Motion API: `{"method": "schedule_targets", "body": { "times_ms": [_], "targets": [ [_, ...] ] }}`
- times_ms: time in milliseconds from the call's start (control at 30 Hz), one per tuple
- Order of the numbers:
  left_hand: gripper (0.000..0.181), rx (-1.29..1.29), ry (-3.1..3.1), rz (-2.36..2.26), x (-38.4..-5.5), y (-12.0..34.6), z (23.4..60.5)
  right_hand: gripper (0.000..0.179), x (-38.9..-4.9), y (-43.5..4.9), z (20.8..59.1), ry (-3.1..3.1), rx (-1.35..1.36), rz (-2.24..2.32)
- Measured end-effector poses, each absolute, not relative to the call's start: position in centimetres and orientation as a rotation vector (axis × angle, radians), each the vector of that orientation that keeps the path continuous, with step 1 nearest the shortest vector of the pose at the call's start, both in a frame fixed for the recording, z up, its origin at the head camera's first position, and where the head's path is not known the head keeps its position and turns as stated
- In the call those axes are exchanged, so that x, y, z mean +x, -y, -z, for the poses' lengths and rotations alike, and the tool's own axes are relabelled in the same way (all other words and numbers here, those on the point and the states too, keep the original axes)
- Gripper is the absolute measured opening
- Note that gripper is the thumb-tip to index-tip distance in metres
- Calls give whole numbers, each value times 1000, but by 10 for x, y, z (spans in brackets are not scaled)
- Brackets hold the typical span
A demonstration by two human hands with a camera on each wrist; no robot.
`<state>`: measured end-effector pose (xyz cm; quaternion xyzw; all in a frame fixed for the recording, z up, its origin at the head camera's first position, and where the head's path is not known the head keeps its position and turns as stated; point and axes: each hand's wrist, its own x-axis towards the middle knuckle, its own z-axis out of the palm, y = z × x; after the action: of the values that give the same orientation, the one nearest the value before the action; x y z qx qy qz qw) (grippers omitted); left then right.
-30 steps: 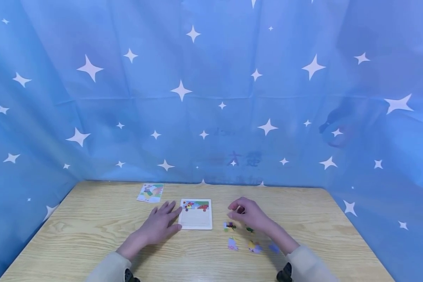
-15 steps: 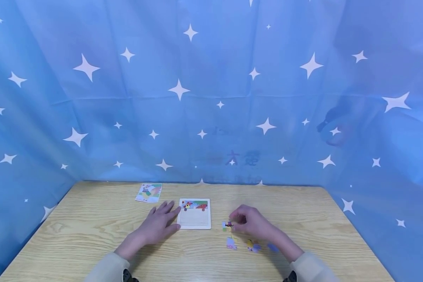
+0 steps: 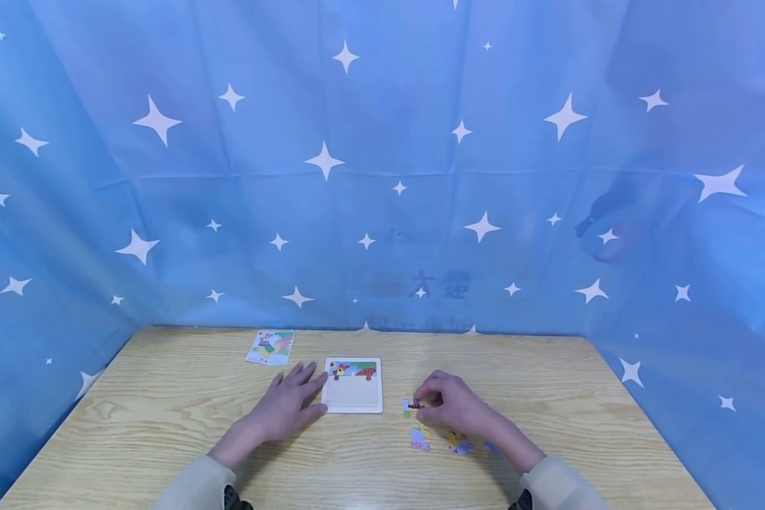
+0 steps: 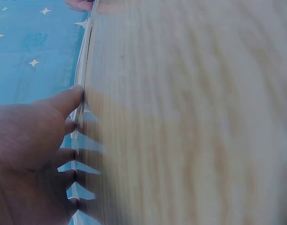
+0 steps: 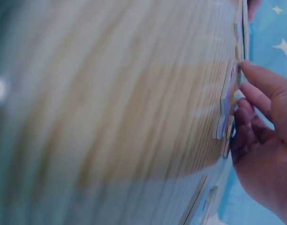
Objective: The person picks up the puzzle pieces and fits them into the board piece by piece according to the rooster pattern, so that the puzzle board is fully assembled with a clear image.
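Observation:
A white square puzzle tray (image 3: 352, 397) lies flat on the table, its top strip filled with colourful picture pieces and its lower part bare. My left hand (image 3: 283, 407) rests with spread fingers at the tray's left edge; in the left wrist view the fingertips touch down there. To the right of the tray, my right hand (image 3: 455, 405) pinches a small puzzle piece (image 3: 407, 406) between thumb and index finger, partly covering it. Low over the tabletop, the right wrist view shows these fingertips close behind another puzzle piece (image 5: 224, 103).
Loose puzzle pieces lie nearer me: a lilac one (image 3: 418, 439), a yellow and purple one (image 3: 460, 445) and a blue one (image 3: 493, 448) partly behind my right wrist. A picture card (image 3: 270, 347) lies beyond my left hand. A blue star-patterned curtain (image 3: 382, 212) hangs behind the wooden table.
My right hand has come down and slightly nearer me onto the puzzle piece, covering a dark green piece seen earlier. My left hand stays at the tray's edge.

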<state>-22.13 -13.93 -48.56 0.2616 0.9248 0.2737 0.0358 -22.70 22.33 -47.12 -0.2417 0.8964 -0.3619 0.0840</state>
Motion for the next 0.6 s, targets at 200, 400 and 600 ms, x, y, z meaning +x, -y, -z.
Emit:
{"method": "schedule_targets", "body": {
  "times_ms": [200, 400, 600],
  "targets": [
    [61, 794, -2851, -820, -223, 140, 492, 13, -227, -222, 472, -2680, -711, 1063],
    [62, 798, -2832, -828, -219, 139, 481, 13, -227, -222, 472, -2686, -727, 1061],
    [62, 777, -2825, -836, -218, 138, 479, 17, -228, -220, 472, -2662, -710, 1097]
  ]
}}
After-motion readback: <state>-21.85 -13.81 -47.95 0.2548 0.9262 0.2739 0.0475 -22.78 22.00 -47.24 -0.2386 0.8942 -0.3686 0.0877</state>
